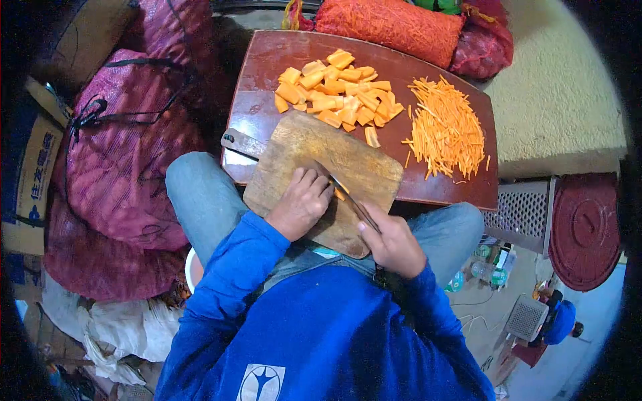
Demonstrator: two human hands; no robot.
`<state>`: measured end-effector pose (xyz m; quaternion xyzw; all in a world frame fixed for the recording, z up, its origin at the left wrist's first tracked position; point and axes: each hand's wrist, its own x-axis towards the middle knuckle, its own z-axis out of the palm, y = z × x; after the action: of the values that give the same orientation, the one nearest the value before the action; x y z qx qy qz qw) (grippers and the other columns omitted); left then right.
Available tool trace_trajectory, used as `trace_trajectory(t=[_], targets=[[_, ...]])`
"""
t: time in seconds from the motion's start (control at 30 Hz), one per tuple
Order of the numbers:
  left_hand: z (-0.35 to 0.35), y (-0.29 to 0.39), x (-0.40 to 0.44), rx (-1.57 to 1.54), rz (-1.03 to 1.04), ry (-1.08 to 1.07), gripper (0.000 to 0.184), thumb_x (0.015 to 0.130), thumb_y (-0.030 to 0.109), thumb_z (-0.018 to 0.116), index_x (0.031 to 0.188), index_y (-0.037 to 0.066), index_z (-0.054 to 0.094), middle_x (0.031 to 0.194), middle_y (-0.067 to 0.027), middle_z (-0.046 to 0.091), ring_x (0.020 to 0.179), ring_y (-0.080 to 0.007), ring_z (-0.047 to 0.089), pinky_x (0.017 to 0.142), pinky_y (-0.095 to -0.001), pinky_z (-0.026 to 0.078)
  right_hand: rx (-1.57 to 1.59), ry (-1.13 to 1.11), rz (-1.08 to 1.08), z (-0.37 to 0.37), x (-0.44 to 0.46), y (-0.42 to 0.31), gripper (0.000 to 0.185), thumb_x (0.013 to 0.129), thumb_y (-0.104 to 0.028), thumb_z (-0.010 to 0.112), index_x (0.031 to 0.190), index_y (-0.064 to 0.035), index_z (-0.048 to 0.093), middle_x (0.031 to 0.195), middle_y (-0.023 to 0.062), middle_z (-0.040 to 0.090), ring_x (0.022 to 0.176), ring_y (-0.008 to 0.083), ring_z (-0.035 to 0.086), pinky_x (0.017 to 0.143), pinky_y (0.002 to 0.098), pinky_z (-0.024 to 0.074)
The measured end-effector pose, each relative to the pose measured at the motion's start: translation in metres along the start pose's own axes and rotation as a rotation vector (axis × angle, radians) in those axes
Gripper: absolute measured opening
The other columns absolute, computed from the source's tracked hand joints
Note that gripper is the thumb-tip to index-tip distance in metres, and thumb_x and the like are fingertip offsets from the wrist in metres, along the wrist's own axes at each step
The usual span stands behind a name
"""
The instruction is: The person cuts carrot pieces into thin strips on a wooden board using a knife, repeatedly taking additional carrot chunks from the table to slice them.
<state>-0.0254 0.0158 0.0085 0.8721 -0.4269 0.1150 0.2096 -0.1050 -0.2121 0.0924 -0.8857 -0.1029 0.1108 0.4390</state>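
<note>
My right hand (394, 242) grips the handle of a knife (361, 211), its blade angled up and left over the wooden cutting board (348, 150). On the board, my left hand (304, 202) is closed, its curled fingertips right against the blade. A bit of a carrot piece (341, 194) shows beside the blade; the rest is hidden by the fingers and knife. Beyond the board lies a heap of cut carrot chunks (328, 87). To its right is a pile of thin carrot strips (447, 127). The board rests tilted between my lap and the table edge.
The low reddish table (257, 80) stands before my knees. A flat metal tool (242, 142) pokes out left of the board. Large purple mesh sacks (127, 160) crowd the left. An orange mesh sack (391, 30) lies behind the table. A perforated crate (518, 210) and a red lid (585, 230) are at right.
</note>
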Motion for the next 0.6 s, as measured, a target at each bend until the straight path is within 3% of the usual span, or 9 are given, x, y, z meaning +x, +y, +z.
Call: trace_trajectory(t=[0.17,0.23,0.37,0.43,0.6], targets=[[-0.002,-0.001,0.002,-0.006,0.006,-0.038,0.031,0.085,0.014,0.063,0.108,-0.003,0.074,0.105,-0.0143,0.065,0.105,-0.0312,0.060,0.099,-0.0440,0.047,-0.018,-0.071,0.183,0.008,-0.004,0.006,0.042,0.102,-0.018,0.063,0.141,-0.0048,0.057,0.104,0.0312,0.072,0.098,0.0538,0.069,0.083,0.0569,0.0567],[-0.002,0.000,0.002,0.017,0.012,-0.055,0.030,0.086,0.014,0.063,0.108,-0.003,0.075,0.104,-0.0139,0.065,0.105,-0.0297,0.060,0.100,-0.0422,0.047,-0.051,0.053,-0.007,0.023,0.015,0.018,0.041,0.102,-0.019,0.064,0.140,-0.0043,0.058,0.103,0.0319,0.071,0.096,0.0535,0.069,0.081,0.0569,0.0568],[0.002,-0.001,0.001,0.018,0.025,0.012,0.031,0.086,0.014,0.062,0.109,-0.004,0.074,0.104,-0.0139,0.064,0.105,-0.0309,0.059,0.101,-0.0418,0.048,-0.112,0.057,-0.042,0.015,0.026,0.013,0.042,0.101,-0.019,0.065,0.140,-0.0040,0.058,0.102,0.0315,0.071,0.096,0.0533,0.069,0.081,0.0561,0.0568],[0.004,-0.002,-0.002,-0.007,-0.006,0.009,0.031,0.087,0.014,0.062,0.109,-0.004,0.074,0.104,-0.0139,0.064,0.105,-0.0312,0.059,0.101,-0.0418,0.049,0.021,-0.035,0.127,0.004,0.014,0.004,0.043,0.102,-0.020,0.065,0.140,-0.0030,0.058,0.102,0.0320,0.071,0.097,0.0536,0.069,0.081,0.0551,0.0570],[0.005,-0.004,-0.002,-0.050,-0.010,-0.040,0.038,0.084,0.013,0.062,0.115,-0.007,0.070,0.110,-0.0174,0.064,0.107,-0.0353,0.058,0.101,-0.0466,0.049,0.034,-0.055,0.178,0.008,0.010,0.005,0.042,0.102,-0.020,0.064,0.139,-0.0022,0.059,0.107,0.0318,0.071,0.100,0.0534,0.069,0.083,0.0542,0.0570]])
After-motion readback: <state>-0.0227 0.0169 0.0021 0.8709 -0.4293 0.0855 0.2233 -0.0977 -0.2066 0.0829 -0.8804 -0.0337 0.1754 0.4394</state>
